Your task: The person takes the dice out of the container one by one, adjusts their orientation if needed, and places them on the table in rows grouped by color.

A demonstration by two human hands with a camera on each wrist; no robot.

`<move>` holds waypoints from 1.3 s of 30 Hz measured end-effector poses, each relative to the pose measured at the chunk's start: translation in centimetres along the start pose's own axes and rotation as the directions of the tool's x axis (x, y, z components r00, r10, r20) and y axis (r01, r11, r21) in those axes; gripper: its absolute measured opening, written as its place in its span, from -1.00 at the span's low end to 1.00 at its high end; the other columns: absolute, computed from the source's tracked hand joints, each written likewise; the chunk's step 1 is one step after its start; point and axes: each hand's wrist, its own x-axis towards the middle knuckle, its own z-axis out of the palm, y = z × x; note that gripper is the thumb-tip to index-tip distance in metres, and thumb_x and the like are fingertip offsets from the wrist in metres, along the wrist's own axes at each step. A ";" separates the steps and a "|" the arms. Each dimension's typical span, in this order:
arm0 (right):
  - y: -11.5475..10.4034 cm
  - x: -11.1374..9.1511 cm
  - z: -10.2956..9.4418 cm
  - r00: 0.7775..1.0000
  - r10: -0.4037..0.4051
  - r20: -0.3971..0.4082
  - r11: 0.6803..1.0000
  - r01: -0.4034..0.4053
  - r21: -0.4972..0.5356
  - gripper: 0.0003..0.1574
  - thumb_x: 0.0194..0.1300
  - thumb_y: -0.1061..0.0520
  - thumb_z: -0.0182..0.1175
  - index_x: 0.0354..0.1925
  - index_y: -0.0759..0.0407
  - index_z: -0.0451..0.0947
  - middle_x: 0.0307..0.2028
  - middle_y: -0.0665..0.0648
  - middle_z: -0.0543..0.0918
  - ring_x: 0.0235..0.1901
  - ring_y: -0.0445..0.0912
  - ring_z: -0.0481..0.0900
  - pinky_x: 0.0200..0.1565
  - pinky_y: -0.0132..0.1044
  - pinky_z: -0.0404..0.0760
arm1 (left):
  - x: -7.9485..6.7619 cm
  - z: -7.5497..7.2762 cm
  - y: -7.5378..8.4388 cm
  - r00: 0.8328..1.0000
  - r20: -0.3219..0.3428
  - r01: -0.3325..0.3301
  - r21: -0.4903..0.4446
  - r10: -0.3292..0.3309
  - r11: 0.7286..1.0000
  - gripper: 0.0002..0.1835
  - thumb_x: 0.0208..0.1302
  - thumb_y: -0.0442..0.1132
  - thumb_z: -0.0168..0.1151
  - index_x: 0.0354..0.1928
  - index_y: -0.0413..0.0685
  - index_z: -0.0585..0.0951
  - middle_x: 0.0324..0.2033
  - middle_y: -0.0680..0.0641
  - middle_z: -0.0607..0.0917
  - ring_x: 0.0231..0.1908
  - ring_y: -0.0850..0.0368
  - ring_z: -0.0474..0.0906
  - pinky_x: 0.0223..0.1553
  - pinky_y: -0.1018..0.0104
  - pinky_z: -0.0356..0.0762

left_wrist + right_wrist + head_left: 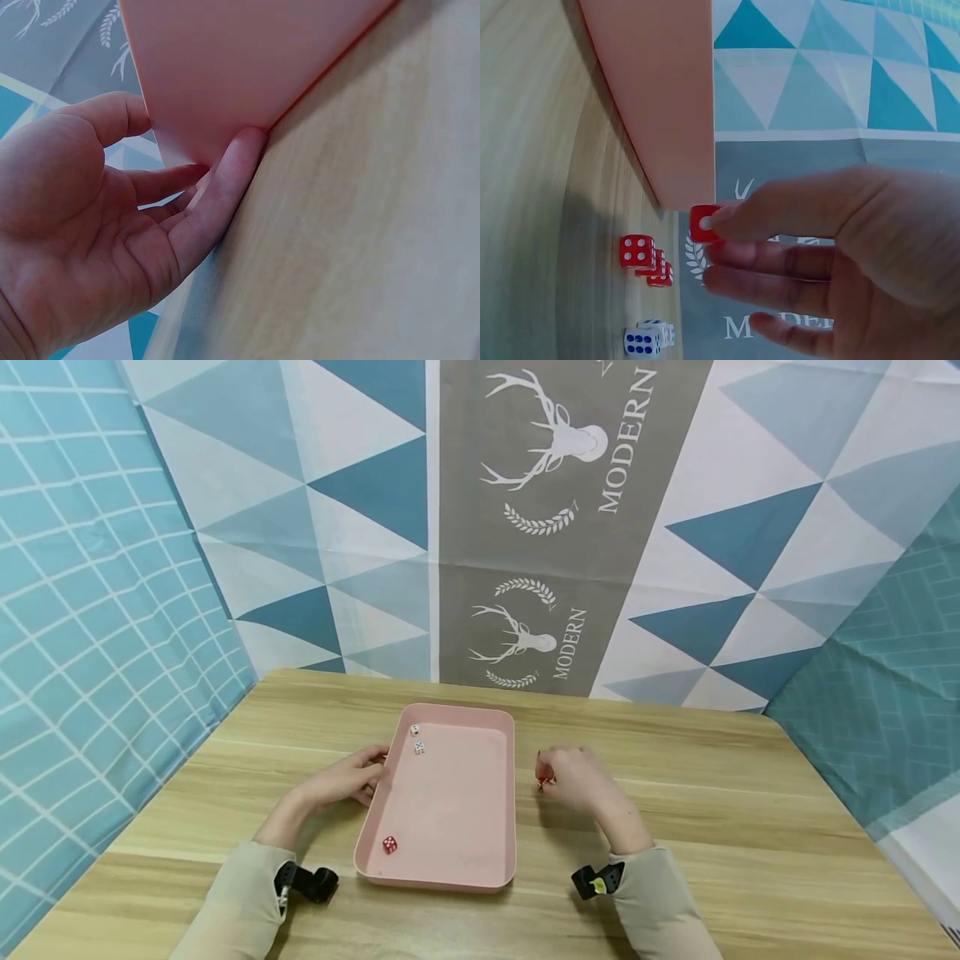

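Note:
Against the outer side of a pink tray, my left hand rests at its left wall. In the left wrist view, its thumb touches the rim and the little finger lies low along the tray wall. Right of the tray, my right hand pinches a red die between thumb and fingers, lifted off the table. Below that hand, several red dice and white dice with blue dots sit on the table. Inside the tray lie a red die and two white dice.
The wooden table runs back to a patterned cloth backdrop. A blue gridded cloth hangs on the left and a teal one on the right.

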 end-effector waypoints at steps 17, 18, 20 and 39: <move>0.7 0.0 0.9 0.997 0.016 0.072 1.000 -0.014 -0.028 -0.86 -0.08 0.24 0.24 -0.59 -0.01 0.53 -0.57 -0.07 0.49 -0.48 -0.16 0.40 -0.32 -0.21 0.41 | 0.1 -0.1 0.2 1.000 0.017 -0.020 -0.004 0.020 1.000 -0.44 0.34 -0.23 -0.14 0.31 -0.31 0.07 -0.04 -0.32 0.44 -0.26 0.09 0.52 -0.27 0.18 0.59; 0.7 0.0 1.0 0.997 0.017 0.074 1.000 -0.016 -0.022 -0.85 -0.08 0.24 0.25 -0.59 -0.01 0.53 -0.57 -0.08 0.50 -0.47 -0.16 0.42 -0.31 -0.20 0.42 | 0.0 -0.1 0.2 0.999 0.024 -0.025 -0.005 0.026 1.000 -0.44 0.34 -0.23 -0.14 0.31 -0.33 0.06 -0.04 -0.33 0.43 -0.26 0.08 0.53 -0.28 0.18 0.59; 0.7 -0.1 1.2 0.996 0.022 0.081 1.000 -0.022 0.004 -0.86 -0.07 0.25 0.26 -0.59 -0.01 0.55 -0.55 -0.08 0.52 -0.45 -0.15 0.44 -0.30 -0.19 0.44 | 0.0 0.0 0.3 0.999 0.025 -0.025 -0.007 0.025 1.000 -0.44 0.35 -0.23 -0.14 0.31 -0.33 0.06 -0.04 -0.33 0.44 -0.26 0.08 0.53 -0.28 0.18 0.59; 0.4 -0.2 1.7 0.996 0.041 0.080 0.999 -0.044 0.030 -0.88 -0.06 0.25 0.28 -0.57 0.03 0.59 -0.52 -0.07 0.58 -0.43 -0.13 0.51 -0.29 -0.20 0.49 | -0.1 0.0 0.0 1.000 0.008 -0.019 -0.004 0.020 1.000 -0.39 0.33 -0.21 -0.10 0.32 -0.37 0.03 -0.06 -0.34 0.45 -0.27 0.08 0.52 -0.28 0.18 0.59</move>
